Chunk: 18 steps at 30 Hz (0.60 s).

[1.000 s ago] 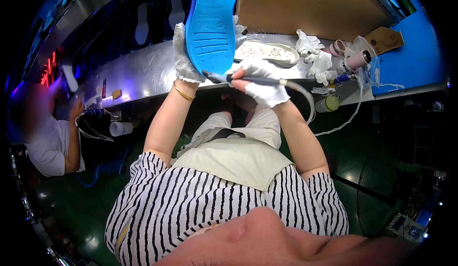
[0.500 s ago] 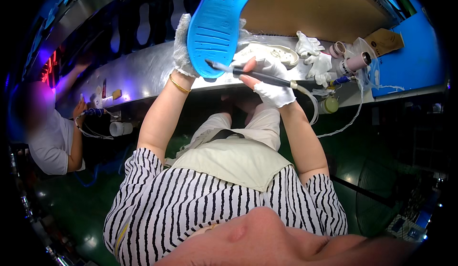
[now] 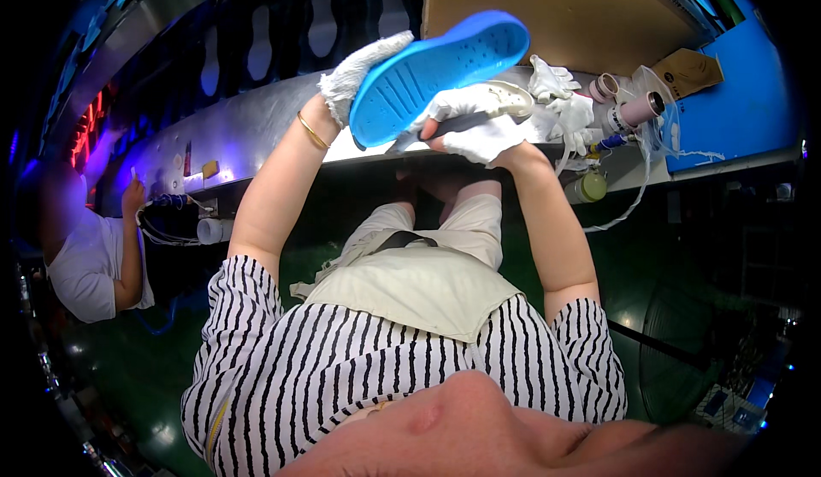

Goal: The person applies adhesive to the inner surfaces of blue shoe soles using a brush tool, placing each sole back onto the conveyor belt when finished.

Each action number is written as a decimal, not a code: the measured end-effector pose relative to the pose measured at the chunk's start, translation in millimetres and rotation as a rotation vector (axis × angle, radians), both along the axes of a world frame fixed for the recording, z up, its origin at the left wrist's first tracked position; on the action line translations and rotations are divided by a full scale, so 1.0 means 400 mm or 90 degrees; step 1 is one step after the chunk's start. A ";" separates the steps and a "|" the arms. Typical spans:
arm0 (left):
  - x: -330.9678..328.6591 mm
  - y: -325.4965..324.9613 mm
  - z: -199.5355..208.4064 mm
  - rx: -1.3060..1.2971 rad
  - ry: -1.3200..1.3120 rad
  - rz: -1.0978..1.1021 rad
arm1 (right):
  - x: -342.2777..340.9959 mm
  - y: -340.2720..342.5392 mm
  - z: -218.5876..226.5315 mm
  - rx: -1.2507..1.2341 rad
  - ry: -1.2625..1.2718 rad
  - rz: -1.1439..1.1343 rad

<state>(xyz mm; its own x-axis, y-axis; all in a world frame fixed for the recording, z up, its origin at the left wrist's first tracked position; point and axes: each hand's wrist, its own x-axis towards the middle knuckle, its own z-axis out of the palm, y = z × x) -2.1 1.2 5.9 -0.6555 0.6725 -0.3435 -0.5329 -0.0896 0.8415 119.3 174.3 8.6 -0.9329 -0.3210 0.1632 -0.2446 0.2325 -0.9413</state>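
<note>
A bright blue shoe sole [image 3: 402, 92] is held up over the metal bench, tilted with its toe end to the upper right. My left hand [image 3: 363, 71], in a white knit glove, grips it along its left edge, with the thumb side partly hidden. In my right hand [image 3: 479, 135], whose glove leaves some fingertips bare, is a dark-handled brush [image 3: 407, 141]. Its tip lies by the sole's lower edge; I cannot tell whether they touch. Just beyond my right hand a white shoe [image 3: 511, 99] rests on the bench, partly covered.
White gloves [image 3: 569, 109], pink cylindrical bottles [image 3: 641, 109] and a yellow-green jar [image 3: 590, 188] sit at the right. A cardboard sheet [image 3: 581, 15] stands behind. Dark racks with sole shapes [image 3: 322, 23] line the back. Another person [image 3: 94, 263] works at the left.
The sole has swung from nearly upright to a slant, its toe end moving right and down. The brush has moved from the sole's face to its lower edge.
</note>
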 end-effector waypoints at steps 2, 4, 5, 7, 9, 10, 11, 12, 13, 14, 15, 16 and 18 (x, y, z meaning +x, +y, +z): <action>0.005 0.004 0.002 -0.032 -0.010 -0.017 | -0.003 0.020 0.013 0.018 -0.020 0.006; 0.022 0.011 0.021 -0.036 -0.033 -0.038 | -0.002 0.017 0.017 -0.024 -0.003 -0.015; 0.020 0.012 0.021 -0.035 -0.027 -0.051 | -0.003 0.009 0.017 -0.024 0.012 -0.025; 0.014 0.011 0.024 -0.035 -0.012 -0.075 | -0.011 0.006 -0.002 -0.007 0.011 -0.045; 0.015 0.009 0.034 -0.075 0.014 -0.081 | -0.015 0.027 0.002 0.081 0.006 -0.049; 0.017 0.008 0.039 -0.095 0.026 -0.084 | -0.014 0.042 0.006 0.125 0.003 -0.051; 0.020 0.007 0.035 -0.093 0.010 -0.075 | -0.009 0.064 0.013 0.126 -0.011 -0.046; 0.015 0.006 0.031 -0.087 -0.001 -0.085 | -0.001 0.076 0.029 0.150 -0.011 -0.043; 0.008 0.003 0.026 -0.080 -0.011 -0.094 | 0.005 0.085 0.039 0.117 -0.024 -0.043; 0.002 0.002 0.019 -0.074 -0.022 -0.104 | 0.009 0.089 0.045 0.084 -0.037 -0.043; -0.001 0.002 0.006 -0.045 -0.041 -0.102 | 0.013 0.083 0.037 -0.009 -0.037 -0.052; 0.003 0.002 -0.005 0.008 -0.059 -0.083 | 0.019 0.070 0.024 -0.102 -0.037 -0.061; 0.018 -0.001 -0.021 0.115 -0.096 -0.044 | 0.035 0.009 0.022 -0.151 0.023 -0.152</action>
